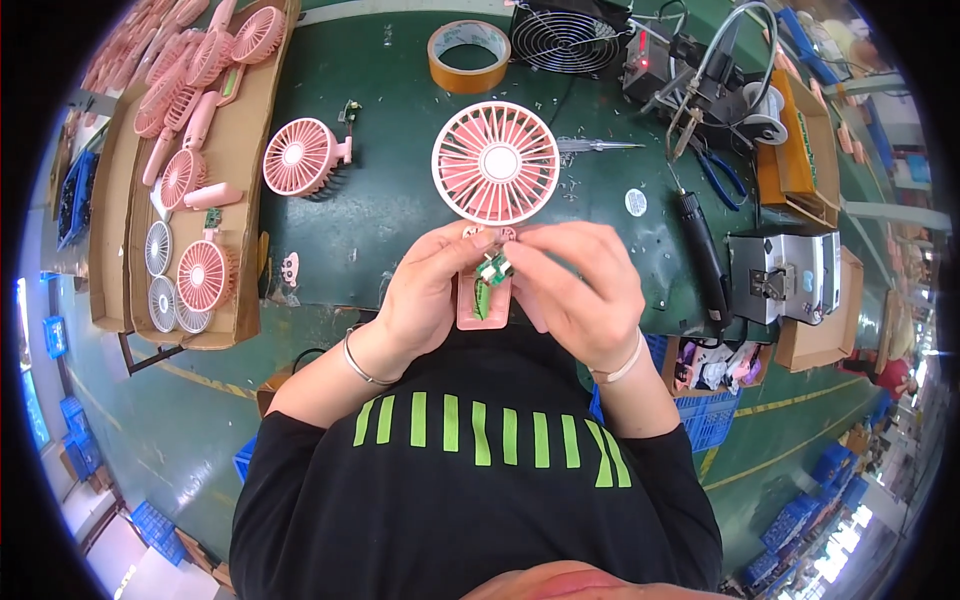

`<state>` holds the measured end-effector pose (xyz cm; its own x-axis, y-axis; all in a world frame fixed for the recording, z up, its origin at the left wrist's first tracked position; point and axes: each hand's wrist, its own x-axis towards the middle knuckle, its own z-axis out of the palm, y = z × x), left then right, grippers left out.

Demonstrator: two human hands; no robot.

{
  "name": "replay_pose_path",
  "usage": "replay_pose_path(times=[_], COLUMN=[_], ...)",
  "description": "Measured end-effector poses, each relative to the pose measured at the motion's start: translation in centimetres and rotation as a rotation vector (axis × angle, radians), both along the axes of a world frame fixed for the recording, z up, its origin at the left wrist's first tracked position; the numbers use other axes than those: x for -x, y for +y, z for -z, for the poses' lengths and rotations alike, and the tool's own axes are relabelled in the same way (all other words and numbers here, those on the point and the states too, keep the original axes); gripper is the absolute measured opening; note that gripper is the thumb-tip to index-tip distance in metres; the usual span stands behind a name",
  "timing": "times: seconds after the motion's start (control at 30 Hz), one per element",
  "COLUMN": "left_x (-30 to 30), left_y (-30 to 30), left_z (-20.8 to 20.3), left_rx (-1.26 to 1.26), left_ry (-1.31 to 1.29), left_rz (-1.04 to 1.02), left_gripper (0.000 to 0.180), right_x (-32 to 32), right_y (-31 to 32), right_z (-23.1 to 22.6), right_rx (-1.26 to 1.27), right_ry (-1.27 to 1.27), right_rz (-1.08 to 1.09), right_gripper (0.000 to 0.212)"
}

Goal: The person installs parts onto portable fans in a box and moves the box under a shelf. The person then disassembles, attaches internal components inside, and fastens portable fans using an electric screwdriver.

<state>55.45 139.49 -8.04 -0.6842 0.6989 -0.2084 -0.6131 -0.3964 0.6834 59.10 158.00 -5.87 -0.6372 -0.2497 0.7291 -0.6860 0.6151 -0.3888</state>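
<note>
A pink handheld fan (496,163) lies in front of me with its round grille away from me and its handle toward my body. The handle is opened, and a green strip (481,299) shows inside its pink shell. My left hand (428,275) is closed around the handle's left side near the neck. My right hand (588,285) pinches a small green circuit board (495,268) with a white connector, just above the open handle. Its fingertips partly cover the neck, so any wires there are hard to make out.
Left of the fan lie another pink fan head (300,157) and a cardboard tray (118,240) of fan parts. Tape (468,58), a cooling fan (567,40) and a soldering stand (690,95) stand at the back. Rightward are a black electric screwdriver (703,250), blue pliers (722,178) and a metal box (785,277).
</note>
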Motion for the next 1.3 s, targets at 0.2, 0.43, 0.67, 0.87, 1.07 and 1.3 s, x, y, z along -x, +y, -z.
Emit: replay_pose_path(times=[0.2, 0.43, 0.67, 0.87, 1.07, 1.3], left_x=[-0.3, -0.9, -0.8, -0.8, -0.8, -1.0], left_y=[1.0, 0.7, 1.0, 0.9, 1.3, 1.5], left_z=[-1.5, -0.5, -1.5, -1.3, -1.3, -1.5], left_rx=[-0.036, -0.044, -0.016, -0.020, -0.090, -0.101], left_ry=[-0.136, -0.239, -0.281, -0.338, -0.395, -0.420], left_rz=[-0.142, -0.118, -0.024, 0.010, 0.004, -0.026], left_gripper=[0.041, 0.034, 0.036, 0.036, 0.034, 0.033], right_x=[-0.9, -0.5, -0.3, -0.4, -0.8, -1.6], right_y=[-0.8, -0.3, 0.3, 0.7, 0.3, -0.3], right_z=[1.2, 0.9, 0.1, 0.9, 0.3, -0.3], right_rx=[-0.033, 0.199, 0.377, 0.352, 0.132, -0.170], right_ry=[0.032, -0.359, -0.544, -0.504, -0.376, -0.293], right_rz=[-0.036, -0.017, -0.004, -0.025, 0.014, 0.073], right_gripper=[0.036, 0.026, 0.026, 0.027, 0.027, 0.029])
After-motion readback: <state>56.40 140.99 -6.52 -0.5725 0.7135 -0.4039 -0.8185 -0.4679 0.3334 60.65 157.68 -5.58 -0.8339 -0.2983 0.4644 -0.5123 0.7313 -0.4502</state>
